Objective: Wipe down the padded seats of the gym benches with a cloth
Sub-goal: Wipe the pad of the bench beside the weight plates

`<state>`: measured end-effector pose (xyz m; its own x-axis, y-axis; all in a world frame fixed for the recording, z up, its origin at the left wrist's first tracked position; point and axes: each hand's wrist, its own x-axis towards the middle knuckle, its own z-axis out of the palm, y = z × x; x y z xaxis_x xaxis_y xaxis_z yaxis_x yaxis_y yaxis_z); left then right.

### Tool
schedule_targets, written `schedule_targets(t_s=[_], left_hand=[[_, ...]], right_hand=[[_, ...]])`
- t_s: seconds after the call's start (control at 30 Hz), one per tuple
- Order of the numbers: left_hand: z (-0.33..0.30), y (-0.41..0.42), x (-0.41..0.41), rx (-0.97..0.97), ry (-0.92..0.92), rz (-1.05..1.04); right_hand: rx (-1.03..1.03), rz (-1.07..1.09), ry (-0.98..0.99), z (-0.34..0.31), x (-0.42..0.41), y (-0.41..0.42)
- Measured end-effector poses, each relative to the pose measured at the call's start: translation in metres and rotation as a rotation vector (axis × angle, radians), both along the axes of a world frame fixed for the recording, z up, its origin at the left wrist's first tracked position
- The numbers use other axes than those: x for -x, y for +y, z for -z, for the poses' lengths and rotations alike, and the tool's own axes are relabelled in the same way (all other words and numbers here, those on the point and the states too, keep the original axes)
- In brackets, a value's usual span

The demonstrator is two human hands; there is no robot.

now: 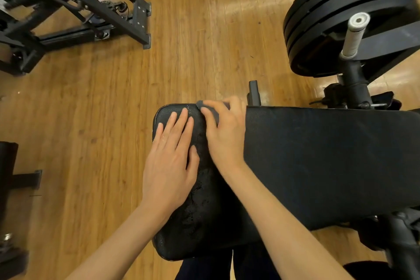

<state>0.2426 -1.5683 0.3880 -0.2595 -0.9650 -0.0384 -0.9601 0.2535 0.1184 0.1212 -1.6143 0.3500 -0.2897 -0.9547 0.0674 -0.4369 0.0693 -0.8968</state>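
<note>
now the left hand (171, 154) is lying flat, fingers straight and spread, pressing on the black padded seat (204, 211). just beside it, the right hand (223, 130) is curling its fingers round a dark grey cloth (205, 108), holding it against the seat's far edge, beyond the left fingertips. further right, the long back pad (329, 161) is sitting under stacked weight plates (341, 7).
</note>
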Motion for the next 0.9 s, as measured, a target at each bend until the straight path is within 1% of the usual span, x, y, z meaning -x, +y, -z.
schedule_targets(t_s=[0.03, 0.07, 0.1, 0.17, 0.23, 0.3, 0.37, 0.4, 0.43, 0.5, 0.57, 0.6, 0.63, 0.73, 0.77, 0.83, 0.9], left_hand=[[0.0, 0.0, 0.0, -0.002, 0.0, 0.002], [0.0, 0.0, 0.0, 0.0, 0.006, 0.0], [0.0, -0.001, 0.0, 0.002, 0.011, -0.003], [0.0, -0.001, 0.0, 0.006, 0.014, -0.004], [0.001, -0.001, 0.0, 0.011, 0.016, -0.01], [0.001, -0.001, 0.001, 0.007, 0.014, -0.01], [0.001, -0.001, 0.0, 0.0, 0.006, -0.004], [0.001, -0.001, 0.0, -0.003, 0.005, -0.001], [0.0, -0.001, 0.0, -0.003, 0.008, -0.001], [0.0, -0.001, 0.0, 0.0, 0.019, -0.006], [0.0, 0.0, 0.0, 0.001, 0.027, -0.012], [0.0, -0.001, 0.0, 0.001, 0.03, -0.015], [0.0, -0.001, 0.0, 0.001, 0.028, -0.017], [0.001, -0.001, 0.001, -0.005, 0.008, -0.017], [0.0, -0.001, 0.001, -0.009, 0.005, -0.014], [-0.001, -0.001, 0.001, -0.003, 0.015, -0.013], [-0.001, -0.001, 0.001, 0.014, 0.032, -0.015]], right_hand=[[0.022, -0.049, 0.036, 0.003, 0.008, -0.002], [0.028, -0.046, 0.073, 0.01, 0.023, -0.003], [0.002, 0.007, 0.094, 0.02, 0.044, -0.005], [-0.111, 0.18, 0.04, 0.033, 0.078, -0.005], [-0.159, 0.25, 0.007, 0.03, 0.069, -0.01], [-0.112, 0.151, 0.051, 0.015, 0.028, -0.019], [-0.053, -0.041, 0.065, 0.0, 0.0, -0.027], [-0.05, -0.118, 0.087, -0.001, 0.003, -0.029], [-0.048, -0.148, 0.122, 0.002, 0.015, -0.031], [-0.1, -0.086, 0.172, 0.019, 0.055, -0.031], [-0.217, 0.06, 0.106, 0.027, 0.084, -0.025], [-0.255, 0.09, 0.08, 0.027, 0.081, -0.026], [-0.251, 0.072, 0.081, 0.023, 0.067, -0.029], [-0.154, -0.159, 0.079, 0.004, 0.008, -0.04], [-0.12, -0.209, 0.076, -0.001, 0.0, -0.039], [-0.045, -0.222, 0.102, 0.001, 0.013, -0.033], [-0.002, -0.135, 0.115, 0.012, 0.038, -0.017]])
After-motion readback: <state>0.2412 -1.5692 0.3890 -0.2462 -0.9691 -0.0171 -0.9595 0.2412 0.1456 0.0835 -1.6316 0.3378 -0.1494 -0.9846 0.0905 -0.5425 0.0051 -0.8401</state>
